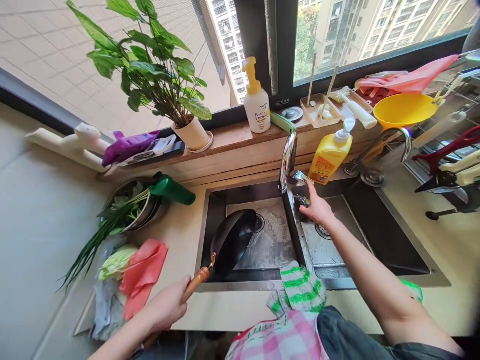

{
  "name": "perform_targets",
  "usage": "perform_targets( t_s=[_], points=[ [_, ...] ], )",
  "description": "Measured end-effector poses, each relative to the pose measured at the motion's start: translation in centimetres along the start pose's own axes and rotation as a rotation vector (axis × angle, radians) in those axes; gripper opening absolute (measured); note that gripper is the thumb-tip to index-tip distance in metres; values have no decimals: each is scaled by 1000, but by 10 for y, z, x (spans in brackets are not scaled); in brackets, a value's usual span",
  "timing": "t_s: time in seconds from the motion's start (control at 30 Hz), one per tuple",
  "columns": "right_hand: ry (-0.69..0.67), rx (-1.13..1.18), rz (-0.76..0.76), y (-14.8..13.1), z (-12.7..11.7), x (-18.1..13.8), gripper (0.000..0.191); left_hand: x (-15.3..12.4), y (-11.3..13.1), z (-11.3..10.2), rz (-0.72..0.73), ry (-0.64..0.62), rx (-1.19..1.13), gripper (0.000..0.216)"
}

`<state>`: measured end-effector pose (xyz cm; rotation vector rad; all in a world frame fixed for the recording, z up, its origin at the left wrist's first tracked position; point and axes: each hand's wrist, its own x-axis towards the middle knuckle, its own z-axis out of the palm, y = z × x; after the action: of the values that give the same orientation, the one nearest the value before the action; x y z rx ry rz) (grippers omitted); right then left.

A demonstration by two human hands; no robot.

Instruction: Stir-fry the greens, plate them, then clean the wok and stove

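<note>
My left hand (167, 305) is closed round the wooden handle (197, 281) of a black wok (232, 241), which stands tilted on its side in the left sink basin (270, 240). My right hand (317, 206) reaches to the tap lever (301, 176) at the base of the chrome tap (288, 160). One finger points up at the lever while the other fingers curl over a dark scrubber (301, 201). A green-and-white striped cloth (302, 287) hangs over the sink's front edge.
A yellow soap bottle (330, 155) stands behind the right basin (337, 240), a white pump bottle (257, 102) and a potted plant (161, 75) on the sill. Left of the sink lie a bowl of greens (131, 205), spring onions, cabbage and pink gloves (144, 272). A dish rack (450, 145) stands right.
</note>
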<state>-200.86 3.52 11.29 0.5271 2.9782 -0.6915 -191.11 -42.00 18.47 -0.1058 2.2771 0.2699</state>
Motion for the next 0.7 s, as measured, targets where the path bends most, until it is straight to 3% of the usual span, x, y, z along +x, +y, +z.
perform_targets(
  t_s=[0.17,0.27,0.4,0.57,0.7],
  points=[
    [16,83,-238,-44,46,-66,73,-24,-15,24,15,49,56,42],
    [-135,-68,-325,-56,83,-84,67,-34,-25,43,60,105,97,46],
    [-299,-244,-277,-54,117,-97,54,-43,-37,69,102,153,5,43],
    [-346,-191,-335,-39,118,-123,37,-47,-52,96,111,214,-59,41],
    [-232,100,-372,-15,99,-141,30,-47,-63,119,67,227,-80,45]
  ],
)
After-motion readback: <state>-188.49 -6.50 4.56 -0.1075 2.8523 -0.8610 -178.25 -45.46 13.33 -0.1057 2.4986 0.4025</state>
